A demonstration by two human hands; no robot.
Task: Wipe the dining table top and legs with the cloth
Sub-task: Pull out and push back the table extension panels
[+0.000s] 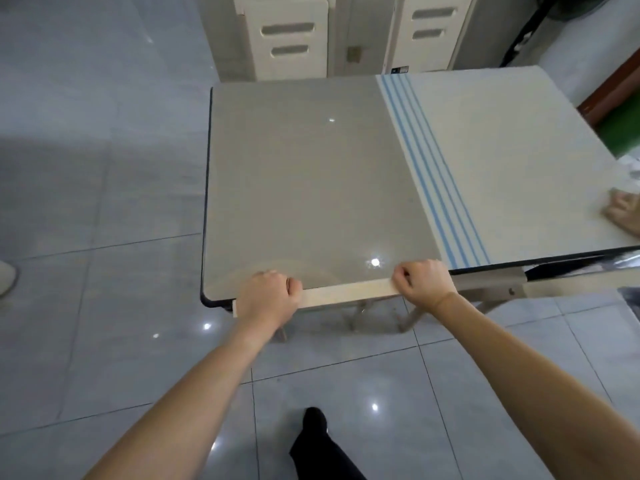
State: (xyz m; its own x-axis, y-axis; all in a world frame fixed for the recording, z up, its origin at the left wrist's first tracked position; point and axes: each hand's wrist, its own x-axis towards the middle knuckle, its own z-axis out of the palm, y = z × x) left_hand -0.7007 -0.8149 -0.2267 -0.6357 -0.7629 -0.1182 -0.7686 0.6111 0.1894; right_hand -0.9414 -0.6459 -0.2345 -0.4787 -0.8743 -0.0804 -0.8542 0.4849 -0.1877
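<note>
The desk [311,188] is standing on a grey tiled floor [104,306], its long axis running from the left edge off toward the right and slightly away from the wearer. Its glossy top is grey on the left part and cream on the right, with a band of blue stripes [429,174] crossing between them from the far edge to the near edge.

Both forearms are reaching forward and down to the near edge. The left hand [268,296] is curling closed over that edge near the near left corner, knuckles up and thumb tucked against the top. The right hand [424,284] is gripping the same edge further right, just before the stripes, fingers folded under. Between the two hands a pale wooden strip [349,292] is showing along the edge.

At the right edge another person's hand [623,211] is resting on the cream part; what it is holding cannot be told. No cloth can be made out with certainty.

Folding legs [408,317] are showing beneath the near edge. Open floor is lying to the left and in front, while white cabinets [287,36] are standing close behind the far edge.
</note>
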